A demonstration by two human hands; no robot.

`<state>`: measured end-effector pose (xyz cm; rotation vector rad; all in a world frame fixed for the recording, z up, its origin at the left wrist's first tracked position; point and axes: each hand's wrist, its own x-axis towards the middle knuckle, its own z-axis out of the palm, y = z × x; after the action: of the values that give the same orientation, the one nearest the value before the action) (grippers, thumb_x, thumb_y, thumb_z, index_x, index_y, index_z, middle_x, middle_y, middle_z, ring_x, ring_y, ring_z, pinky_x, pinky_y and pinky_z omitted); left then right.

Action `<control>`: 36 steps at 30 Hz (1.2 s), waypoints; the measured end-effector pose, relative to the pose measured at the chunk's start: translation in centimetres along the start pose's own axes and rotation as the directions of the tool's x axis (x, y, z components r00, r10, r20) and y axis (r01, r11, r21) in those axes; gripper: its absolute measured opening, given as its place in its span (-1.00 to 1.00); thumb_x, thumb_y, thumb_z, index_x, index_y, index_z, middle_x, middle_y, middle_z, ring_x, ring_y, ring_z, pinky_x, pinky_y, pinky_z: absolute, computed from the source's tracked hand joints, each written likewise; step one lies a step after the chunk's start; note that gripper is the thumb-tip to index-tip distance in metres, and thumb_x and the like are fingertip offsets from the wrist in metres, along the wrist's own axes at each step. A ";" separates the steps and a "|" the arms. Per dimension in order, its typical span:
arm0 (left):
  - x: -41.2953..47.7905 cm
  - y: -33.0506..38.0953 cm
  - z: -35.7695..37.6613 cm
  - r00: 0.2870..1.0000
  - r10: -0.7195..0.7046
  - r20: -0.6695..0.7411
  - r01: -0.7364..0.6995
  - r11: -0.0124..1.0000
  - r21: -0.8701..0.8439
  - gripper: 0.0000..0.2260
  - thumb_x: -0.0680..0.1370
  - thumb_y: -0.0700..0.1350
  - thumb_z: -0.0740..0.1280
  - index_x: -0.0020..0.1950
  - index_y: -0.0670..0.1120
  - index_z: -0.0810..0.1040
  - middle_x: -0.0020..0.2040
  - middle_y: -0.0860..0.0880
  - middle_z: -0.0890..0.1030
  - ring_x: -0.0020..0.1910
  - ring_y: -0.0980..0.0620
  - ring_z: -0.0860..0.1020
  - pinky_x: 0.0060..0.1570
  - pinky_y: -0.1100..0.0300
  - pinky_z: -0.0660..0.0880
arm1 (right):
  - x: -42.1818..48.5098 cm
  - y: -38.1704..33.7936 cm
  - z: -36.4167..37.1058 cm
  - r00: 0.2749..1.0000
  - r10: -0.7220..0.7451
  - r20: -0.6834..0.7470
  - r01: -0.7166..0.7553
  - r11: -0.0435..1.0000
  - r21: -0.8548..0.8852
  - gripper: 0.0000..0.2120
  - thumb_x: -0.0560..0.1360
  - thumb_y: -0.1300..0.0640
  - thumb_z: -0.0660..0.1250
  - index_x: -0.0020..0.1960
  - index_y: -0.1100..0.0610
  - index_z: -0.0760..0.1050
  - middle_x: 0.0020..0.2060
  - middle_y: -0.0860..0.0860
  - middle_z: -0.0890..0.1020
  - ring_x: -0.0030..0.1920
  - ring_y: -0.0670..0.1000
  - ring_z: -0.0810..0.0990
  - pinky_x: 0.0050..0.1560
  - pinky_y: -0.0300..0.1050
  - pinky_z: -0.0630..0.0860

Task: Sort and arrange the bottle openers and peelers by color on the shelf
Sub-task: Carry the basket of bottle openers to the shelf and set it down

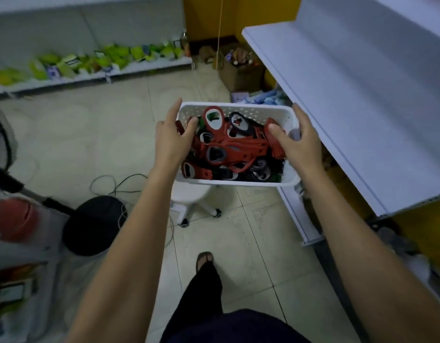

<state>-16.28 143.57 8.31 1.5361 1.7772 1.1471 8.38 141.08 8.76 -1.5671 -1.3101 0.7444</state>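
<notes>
A white perforated basket (238, 182), heaped with red bottle openers (214, 121) and black bottle openers (241, 125), is held out in front of a person standing in a shop aisle. A few scraps of green show among the tangle; which pieces are peelers cannot be told. The two hands are set apart at opposite ends of the basket, each clamped on it. The left hand (172, 138) grips the left end with its thumb hooked over the rim onto the contents and its fingers along the outer wall. The right hand (299, 141) grips the right end the same way, its thumb lying on a ribbed red piece (276, 144) inside.

The basket hangs over a white wheeled stool (191, 198); whether it touches the seat cannot be told. Just beside it on the right runs a bare white shelf (350, 95) with a raised back panel. Beneath lies a pale tiled floor (251, 243), where one sandalled foot (204, 261) steps forward under dark trousers. To the left, loose cables (115, 184) trail near a round black base (95, 225). Across the aisle, a low white shelf (144, 66) carries a row of green packets (115, 54), and an open cardboard box (238, 74) sits in the far corner against a yellow wall.
</notes>
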 end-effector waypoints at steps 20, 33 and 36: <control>37.7 0.8 17.2 0.988 -0.022 0.152 0.026 0.999 -0.027 -0.43 0.53 0.14 0.27 0.49 0.16 0.13 0.33 -0.17 0.39 0.21 -0.11 0.48 0.20 0.01 0.45 | 37.0 3.8 6.4 0.987 0.118 -0.107 -0.124 0.991 -0.051 -0.29 0.44 -0.09 0.38 0.49 -0.08 0.13 0.35 0.14 0.36 0.32 0.11 0.37 0.20 -0.17 0.36; 54.1 2.6 26.6 0.979 -0.158 0.129 0.166 0.985 -0.054 -0.33 0.50 0.14 0.30 0.52 0.14 0.04 0.29 -0.19 0.41 0.18 -0.13 0.49 0.20 -0.04 0.46 | 59.0 7.9 8.0 0.993 0.120 -0.015 -0.121 0.982 -0.148 -0.29 0.42 -0.10 0.39 0.47 -0.08 0.15 0.10 0.12 0.46 0.05 0.04 0.45 0.05 -0.18 0.37; 58.1 3.2 29.0 0.972 -0.159 0.176 0.165 0.986 -0.021 -0.36 0.54 0.09 0.28 0.53 0.11 0.02 0.32 -0.22 0.35 0.26 -0.16 0.42 0.12 0.15 0.34 | 63.2 8.8 8.7 0.986 0.160 -0.038 -0.164 0.972 -0.166 -0.29 0.43 -0.07 0.39 0.48 -0.02 0.14 0.19 0.25 0.47 0.16 0.19 0.47 0.03 -0.11 0.42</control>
<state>-3.54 207.16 4.45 1.3967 1.7211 0.9316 19.78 204.35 4.28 -1.8311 -1.2655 0.7273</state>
